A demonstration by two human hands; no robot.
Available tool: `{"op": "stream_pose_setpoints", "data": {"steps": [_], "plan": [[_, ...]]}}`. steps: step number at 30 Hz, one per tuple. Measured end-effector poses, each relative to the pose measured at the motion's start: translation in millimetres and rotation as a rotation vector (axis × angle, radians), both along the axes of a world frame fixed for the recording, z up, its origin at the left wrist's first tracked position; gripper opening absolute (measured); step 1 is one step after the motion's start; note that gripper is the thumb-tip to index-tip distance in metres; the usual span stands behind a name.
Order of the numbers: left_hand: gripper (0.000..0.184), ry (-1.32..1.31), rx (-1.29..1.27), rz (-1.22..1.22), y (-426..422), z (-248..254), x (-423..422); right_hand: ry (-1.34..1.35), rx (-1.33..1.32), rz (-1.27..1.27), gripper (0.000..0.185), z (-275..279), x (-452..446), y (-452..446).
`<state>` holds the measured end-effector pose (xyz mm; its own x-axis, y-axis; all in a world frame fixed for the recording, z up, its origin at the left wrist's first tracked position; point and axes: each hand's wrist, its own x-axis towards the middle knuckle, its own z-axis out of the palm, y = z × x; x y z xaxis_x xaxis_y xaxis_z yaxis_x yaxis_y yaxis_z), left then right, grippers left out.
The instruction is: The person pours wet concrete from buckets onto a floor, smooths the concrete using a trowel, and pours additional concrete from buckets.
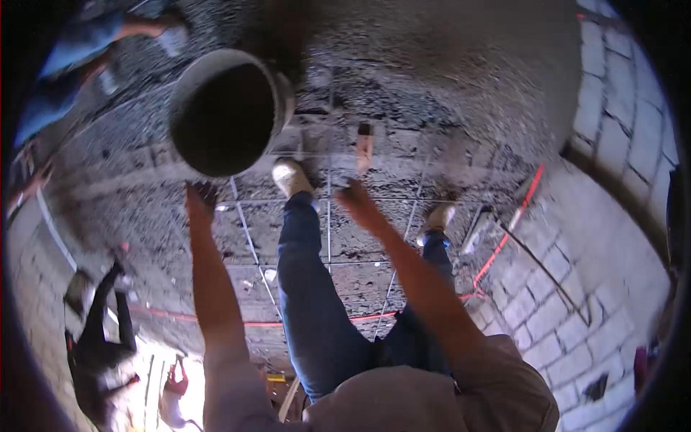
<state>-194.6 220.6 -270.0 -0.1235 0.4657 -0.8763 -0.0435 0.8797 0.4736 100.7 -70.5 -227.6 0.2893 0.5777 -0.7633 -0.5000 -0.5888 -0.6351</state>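
A grey bucket (pixel 286 101) is tilted with its round mouth toward me; its inside is dark, and I cannot make out what is in it. Just below its lower rim is my left hand (pixel 201 200), fingers stretched toward it and apart; whether they touch the rim I cannot tell. My right hand (pixel 358 204) reaches forward over the ground between my feet, away from the bucket. Motion blurs its fingers, and a dark patch at their tips is unclear. Beyond it a reddish-brown block (pixel 365 150) stands on the ground.
Thin metal bars (pixel 329 230) form a grid over the rough ground around my shoes (pixel 291 176). Wet grey concrete (pixel 461 50) spreads ahead. A red hose or cable (pixel 529 191) runs at right beside block walls (pixel 608 93). Other people (pixel 97 338) are at left.
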Motion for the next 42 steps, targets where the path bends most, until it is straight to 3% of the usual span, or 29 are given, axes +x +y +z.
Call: {"op": "stream_pose_setpoints", "data": {"steps": [2,5,6,7,10,12,14,15,16,18,19,20,21,22,24,25,26,28,32,35,37,39,40,42], "plan": [[0.069,-0.060,-0.095,0.047,35.6,-22.9,5.5,0.028,0.093,-0.052,0.065,5.3,-37.2,87.1],[0.064,-0.415,0.015,-0.015,54.3,-30.4,18.2,-0.074,-0.064,0.004,0.073,-14.4,-60.5,160.6],[0.064,-0.422,0.009,-0.021,58.2,-26.5,22.2,-0.158,-0.184,-0.035,0.074,-4.7,-59.0,180.3],[0.061,-0.353,0.024,-0.063,60.5,-20.3,30.5,-0.052,-0.176,-0.009,0.075,-7.5,-52.6,188.7],[0.052,-0.319,0.063,-0.147,65.7,-14.7,29.2,-0.164,-0.143,-0.052,0.072,-57.5,-64.3,188.9],[0.047,-0.315,0.086,-0.187,62.3,-16.1,29.6,-0.184,-0.215,0.048,0.066,-40.6,-42.6,183.8],[0.046,-0.339,0.092,-0.193,53.9,-11.4,32.0,0.028,-0.167,0.190,0.064,-37.1,-28.7,170.3],[0.045,-0.375,0.100,-0.204,51.6,-9.0,37.2,-0.184,-0.093,0.056,0.061,-39.4,-26.3,165.3],[0.045,-0.373,0.105,-0.204,47.0,-8.0,45.3,-0.184,-0.088,0.056,0.061,-44.6,-16.4,160.3],[0.045,-0.455,0.142,-0.247,25.0,12.9,75.1,0.059,-0.040,-0.101,0.057,-34.7,23.3,145.0],[0.047,-0.380,0.134,-0.359,13.3,11.7,80.0,0.205,-0.080,-0.162,0.053,-22.7,47.6,134.6],[0.049,-0.306,0.140,-0.473,8.1,11.3,88.4,0.258,-0.074,-0.158,0.052,-63.1,51.8,112.5],[0.049,-0.247,0.256,-0.543,-8.9,24.0,127.2,0.257,-0.149,-0.119,0.049,-51.6,75.8,100.5],[0.050,-0.020,0.224,-0.678,-20.5,41.3,160.5,-0.132,-0.118,0.011,0.047,-106.2,76.4,74.2],[0.055,0.149,0.235,-0.688,-42.1,53.4,220.6,-0.191,-0.097,-0.101,0.063,-91.8,103.9,42.0],[0.067,0.243,0.265,-0.734,-44.1,41.9,230.0,-0.222,-0.085,-0.154,0.071,-84.5,117.8,25.8],[0.066,0.372,0.296,-0.788,-51.9,61.6,263.5,-0.444,-0.099,-0.205,0.070,-42.0,124.6,28.2],[0.065,0.297,0.327,-0.800,-55.9,64.1,299.2,-0.560,0.133,-0.033,0.072,15.8,144.6,49.1],[0.055,0.336,0.383,-0.941,-71.2,63.7,331.8,-0.773,0.116,0.052,0.071,41.5,134.7,113.9],[0.050,0.218,0.322,-0.929,-72.5,55.9,319.6,-0.579,0.124,0.061,0.076,29.6,125.3,144.8],[0.045,0.149,0.546,-1.243,-75.4,55.9,307.6,-0.586,0.050,0.078,0.077,36.9,124.8,150.1],[0.046,0.147,0.560,-1.193,-49.9,44.2,277.3,-0.604,-0.017,0.109,0.079,34.1,120.6,153.4],[0.046,0.136,0.581,-1.158,-29.5,31.0,262.3,-0.742,-0.037,0.079,0.070,26.4,121.1,152.5],[0.050,0.679,0.475,-1.098,19.6,-10.5,215.6,-0.883,-0.088,0.060,0.062,26.9,122.0,149.5]]}}
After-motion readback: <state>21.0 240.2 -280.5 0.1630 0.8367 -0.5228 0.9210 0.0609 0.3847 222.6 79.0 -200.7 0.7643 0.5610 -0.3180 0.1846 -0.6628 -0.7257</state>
